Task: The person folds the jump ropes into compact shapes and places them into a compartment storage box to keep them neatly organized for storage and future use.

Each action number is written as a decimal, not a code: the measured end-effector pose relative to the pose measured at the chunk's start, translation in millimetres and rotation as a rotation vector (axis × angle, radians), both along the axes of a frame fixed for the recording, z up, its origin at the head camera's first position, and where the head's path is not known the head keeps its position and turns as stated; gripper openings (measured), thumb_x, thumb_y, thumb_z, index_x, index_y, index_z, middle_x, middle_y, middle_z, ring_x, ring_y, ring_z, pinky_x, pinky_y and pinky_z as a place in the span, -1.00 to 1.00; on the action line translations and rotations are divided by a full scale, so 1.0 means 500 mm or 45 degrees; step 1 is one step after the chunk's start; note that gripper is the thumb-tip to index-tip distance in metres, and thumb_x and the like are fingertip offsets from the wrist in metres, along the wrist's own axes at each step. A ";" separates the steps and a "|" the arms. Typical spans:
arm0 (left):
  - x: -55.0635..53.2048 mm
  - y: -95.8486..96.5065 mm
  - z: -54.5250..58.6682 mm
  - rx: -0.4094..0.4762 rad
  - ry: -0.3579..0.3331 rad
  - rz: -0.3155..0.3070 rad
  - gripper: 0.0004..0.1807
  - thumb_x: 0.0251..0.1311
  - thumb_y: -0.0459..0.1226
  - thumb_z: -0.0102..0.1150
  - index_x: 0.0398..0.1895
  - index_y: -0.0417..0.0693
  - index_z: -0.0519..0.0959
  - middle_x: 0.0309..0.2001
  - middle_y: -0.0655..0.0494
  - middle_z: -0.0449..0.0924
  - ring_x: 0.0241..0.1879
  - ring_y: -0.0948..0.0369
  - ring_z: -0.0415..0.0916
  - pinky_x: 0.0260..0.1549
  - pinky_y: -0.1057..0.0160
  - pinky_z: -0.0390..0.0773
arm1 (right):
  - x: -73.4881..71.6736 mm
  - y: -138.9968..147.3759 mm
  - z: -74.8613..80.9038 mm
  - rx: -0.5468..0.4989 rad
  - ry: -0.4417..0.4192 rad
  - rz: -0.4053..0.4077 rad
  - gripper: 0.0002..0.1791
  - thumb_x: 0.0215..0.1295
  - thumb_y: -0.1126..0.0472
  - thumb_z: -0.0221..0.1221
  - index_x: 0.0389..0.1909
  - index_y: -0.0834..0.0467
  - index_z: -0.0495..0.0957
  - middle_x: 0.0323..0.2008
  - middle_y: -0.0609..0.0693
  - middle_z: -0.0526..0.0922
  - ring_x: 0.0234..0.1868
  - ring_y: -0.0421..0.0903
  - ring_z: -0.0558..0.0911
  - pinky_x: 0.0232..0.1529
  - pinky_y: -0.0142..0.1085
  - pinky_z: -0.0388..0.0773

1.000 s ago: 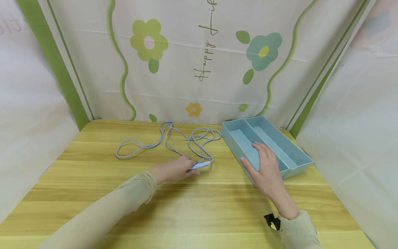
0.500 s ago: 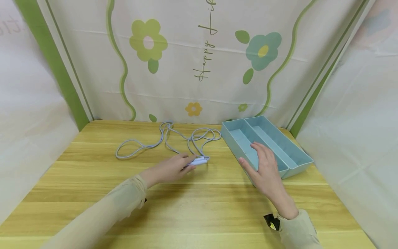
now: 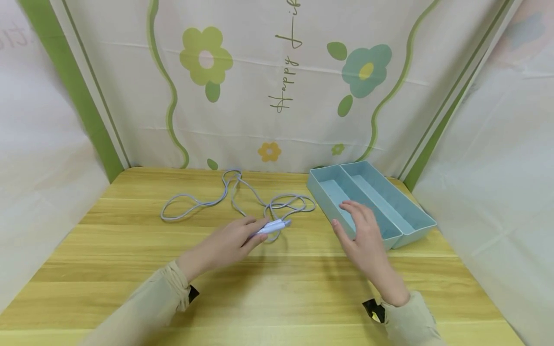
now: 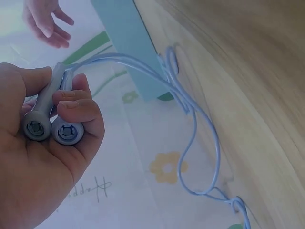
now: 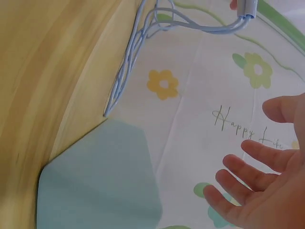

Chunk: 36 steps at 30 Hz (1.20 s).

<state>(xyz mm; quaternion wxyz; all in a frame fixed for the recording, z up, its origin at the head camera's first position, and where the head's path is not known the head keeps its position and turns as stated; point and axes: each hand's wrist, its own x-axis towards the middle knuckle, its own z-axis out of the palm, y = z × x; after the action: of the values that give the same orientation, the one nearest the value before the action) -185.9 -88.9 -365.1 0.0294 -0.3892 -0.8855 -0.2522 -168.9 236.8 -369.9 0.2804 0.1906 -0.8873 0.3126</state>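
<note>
A light blue jump rope has two slim handles [image 4: 45,102], which my left hand [image 3: 229,240] grips side by side with curled fingers, their round ends facing the left wrist camera. From the handles the thin cord [image 3: 190,211] runs out in loose loops over the table's far half. My right hand [image 3: 363,242] hovers by the near left edge of a blue two-compartment box [image 3: 329,204], its fingers spread and slightly bent, holding nothing. In the right wrist view the right hand [image 5: 267,181] shows bare fingers, with the box [image 5: 95,176] below left.
The wooden table [image 3: 268,298] extends toward me in front of both hands. A flower-printed curtain [image 3: 268,86] hangs along its far edge, and white cloth [image 3: 497,192] closes in the right side. Both box compartments face up at the back right.
My left hand has drawn the handles back left and lifted them a little. The nearer cord loops have shifted toward me. The right hand has moved only slightly.
</note>
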 end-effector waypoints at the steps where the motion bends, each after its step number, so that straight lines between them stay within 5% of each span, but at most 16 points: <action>1: 0.005 0.000 0.001 0.013 -0.006 0.006 -0.43 0.54 -0.03 -0.17 0.47 -0.13 0.26 0.08 -0.03 0.51 -0.24 0.24 0.43 -0.29 0.24 0.48 | 0.000 -0.004 -0.001 -0.012 0.007 0.016 -0.56 0.32 0.22 0.25 0.17 0.30 0.48 0.21 0.21 0.43 0.28 0.18 0.31 0.18 0.19 0.24; 14: 0.056 0.002 0.007 0.155 -0.045 0.060 -0.44 0.54 -0.05 -0.14 0.46 -0.13 0.25 -0.07 0.13 0.49 -0.39 0.32 0.38 -0.46 0.34 0.46 | 0.001 -0.057 -0.007 -0.224 -0.189 0.252 -0.67 0.39 0.25 0.21 0.14 0.14 0.56 0.11 -0.03 0.55 0.13 -0.09 0.49 -0.01 -0.02 0.52; 24: 0.061 0.001 0.023 0.197 -0.063 0.079 -0.44 0.54 -0.01 -0.18 0.47 -0.07 0.25 -0.03 0.19 0.47 -0.35 0.31 0.38 -0.42 0.32 0.47 | 0.000 -0.101 -0.002 -0.453 -0.392 0.396 -0.73 0.40 0.27 0.19 0.08 0.19 0.60 0.06 0.05 0.58 0.08 0.05 0.54 0.03 -0.17 0.54; 36: 0.063 -0.003 0.029 0.244 -0.060 0.065 -0.44 0.54 -0.02 -0.17 0.46 -0.08 0.27 0.02 0.15 0.48 -0.31 0.29 0.40 -0.38 0.31 0.48 | -0.022 -0.114 0.005 -0.630 -0.522 0.404 -0.69 0.44 0.17 0.17 0.10 0.21 0.59 0.07 0.02 0.61 0.09 0.03 0.54 0.00 -0.29 0.53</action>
<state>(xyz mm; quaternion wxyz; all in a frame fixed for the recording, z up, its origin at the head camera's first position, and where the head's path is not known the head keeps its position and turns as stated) -154.3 -90.2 -350.3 0.0521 -0.3559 -0.8674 -0.3439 -179.8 179.9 -367.3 0.0822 0.1855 -0.7820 0.5894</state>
